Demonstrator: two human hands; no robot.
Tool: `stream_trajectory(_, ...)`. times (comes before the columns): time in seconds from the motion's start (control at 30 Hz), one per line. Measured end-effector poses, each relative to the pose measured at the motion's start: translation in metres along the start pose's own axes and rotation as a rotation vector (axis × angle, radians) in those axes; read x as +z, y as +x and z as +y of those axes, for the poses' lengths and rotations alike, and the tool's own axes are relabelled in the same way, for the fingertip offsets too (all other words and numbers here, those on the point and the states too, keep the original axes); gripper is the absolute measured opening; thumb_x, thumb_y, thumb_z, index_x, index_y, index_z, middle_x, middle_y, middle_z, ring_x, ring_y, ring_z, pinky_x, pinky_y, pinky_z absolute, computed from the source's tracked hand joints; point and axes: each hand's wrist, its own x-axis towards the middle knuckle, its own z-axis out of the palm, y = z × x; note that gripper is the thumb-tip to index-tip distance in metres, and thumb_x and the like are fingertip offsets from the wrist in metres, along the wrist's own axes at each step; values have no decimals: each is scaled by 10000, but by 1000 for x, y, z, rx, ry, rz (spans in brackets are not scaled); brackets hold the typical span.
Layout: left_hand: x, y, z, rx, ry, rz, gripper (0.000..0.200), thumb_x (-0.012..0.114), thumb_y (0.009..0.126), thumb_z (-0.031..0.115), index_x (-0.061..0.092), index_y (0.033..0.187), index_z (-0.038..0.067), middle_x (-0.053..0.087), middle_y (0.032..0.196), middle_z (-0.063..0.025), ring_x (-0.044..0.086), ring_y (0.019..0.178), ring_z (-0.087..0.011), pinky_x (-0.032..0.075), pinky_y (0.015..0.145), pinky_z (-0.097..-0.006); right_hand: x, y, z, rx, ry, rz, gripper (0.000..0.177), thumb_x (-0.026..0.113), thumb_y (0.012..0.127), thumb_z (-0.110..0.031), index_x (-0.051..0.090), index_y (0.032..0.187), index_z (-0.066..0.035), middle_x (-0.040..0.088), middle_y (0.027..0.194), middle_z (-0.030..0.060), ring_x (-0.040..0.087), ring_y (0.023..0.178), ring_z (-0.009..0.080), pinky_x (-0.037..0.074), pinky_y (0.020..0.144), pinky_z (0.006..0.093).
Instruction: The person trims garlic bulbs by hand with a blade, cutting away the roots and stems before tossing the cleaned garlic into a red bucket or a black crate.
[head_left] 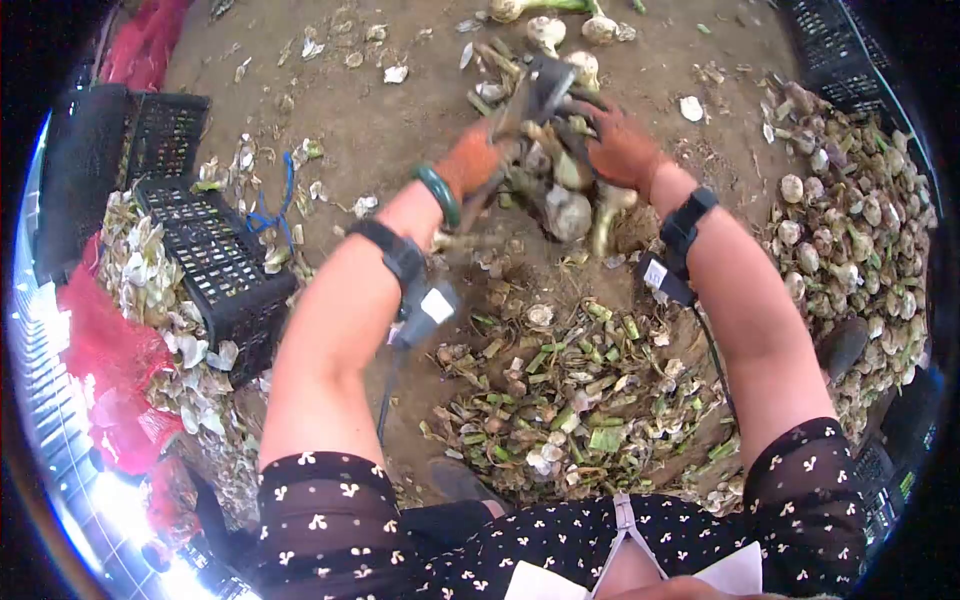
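My left hand [478, 160], in an orange and dark glove, is closed around a blurred tool [548, 88] with a dark metal head. My right hand [618, 148], gloved the same way, reaches in from the other side, its fingers at a bunch of garlic bulbs [568, 210] with stems. Motion blur hides what exactly its fingertips hold. Beyond the hands, more whole bulbs [545, 35] lie on the dirt floor.
Cut green stems [580, 400] cover the ground before my body. A large garlic heap [860, 220] fills the right side. Black crates [215, 250] and a red mesh bag [110, 360] stand left, near a blue cord [272, 215]. Another black crate [840, 50] is at upper right.
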Motion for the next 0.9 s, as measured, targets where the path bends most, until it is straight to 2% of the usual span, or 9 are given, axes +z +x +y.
stream_trajectory(0.17, 27, -67, 15, -54, -52, -231, 391, 496, 801, 253, 482, 1102, 4, 534, 1071, -173, 490, 1014, -289, 358, 888, -344, -22, -91, -13, -98, 42, -146, 575, 562, 641, -102, 422, 1182, -236, 361, 1250, 131, 366, 1101, 350, 301, 930, 465)
stream_trajectory(0.27, 11, -103, 33, -127, 160, 158, 302, 493, 787, 233, 555, 961, -5, 563, 968, -198, 527, 903, -336, 403, 802, -374, -39, -139, -32, -150, 60, -245, 559, 553, 636, -75, 441, 1159, -237, 379, 1238, 126, 386, 1094, 333, 307, 923, 457)
stream_trajectory(0.33, 7, -127, -32, -410, 176, 452, 264, 490, 774, 233, 582, 872, 5, 578, 887, -208, 542, 802, -373, 431, 708, -400, -41, -161, -41, -99, 118, -242, 496, 557, 668, -69, 459, 1137, -199, 426, 1188, 127, 421, 1049, 333, 341, 896, 423)
stream_trajectory(0.43, 46, -143, -156, -571, 329, 309, 244, 474, 777, 232, 587, 785, 17, 592, 791, -200, 552, 684, -379, 439, 590, -420, -23, -177, -18, -53, 256, -39, 401, 546, 719, -106, 472, 1113, -109, 490, 1101, 152, 470, 995, 321, 383, 856, 388)
stream_trajectory(0.5, 46, -148, -40, -508, 267, 255, 391, 438, 832, 333, 582, 841, -30, 592, 737, -210, 570, 645, -340, 441, 567, -404, -34, -179, -7, -66, 321, 126, 381, 535, 739, -150, 473, 1104, -58, 517, 1057, 176, 499, 970, 310, 401, 841, 371)
stream_trajectory(0.57, 77, -145, -5, -512, 271, 248, 397, 435, 833, 338, 579, 847, -32, 592, 748, -207, 571, 659, -331, 441, 576, -401, -54, -178, -8, 586, 741, 110, 356, 484, 812, -268, 500, 1044, 1, 578, 928, 148, 558, 851, 247, 450, 750, 350)
stream_trajectory(0.6, 92, -142, 8, -517, 273, 262, 401, 434, 833, 340, 578, 850, -34, 592, 753, -205, 571, 666, -327, 441, 580, -400, -76, -179, -16, 268, 1000, 103, 386, 431, 843, -350, 528, 1011, -15, 595, 864, 100, 576, 736, 195, 476, 670, 306)
stream_trajectory(0.7, 122, -144, 38, -513, 273, 332, 411, 430, 833, 347, 574, 859, -37, 593, 769, -200, 573, 687, -314, 442, 592, -395, -119, -200, -38, 590, 1795, 70, 349, 410, 861, -363, 550, 978, -65, 590, 847, 65, 579, 727, 179, 488, 633, 326)
stream_trajectory(0.9, 139, -199, 95, -450, -76, 220, 433, 423, 834, 361, 567, 878, -45, 594, 801, -190, 575, 729, -289, 443, 618, -386, -140, -285, -73, 572, 1937, -100, 247, 536, 809, -308, 551, 881, -72, 580, 783, 70, 580, 671, 169, 486, 554, 306)
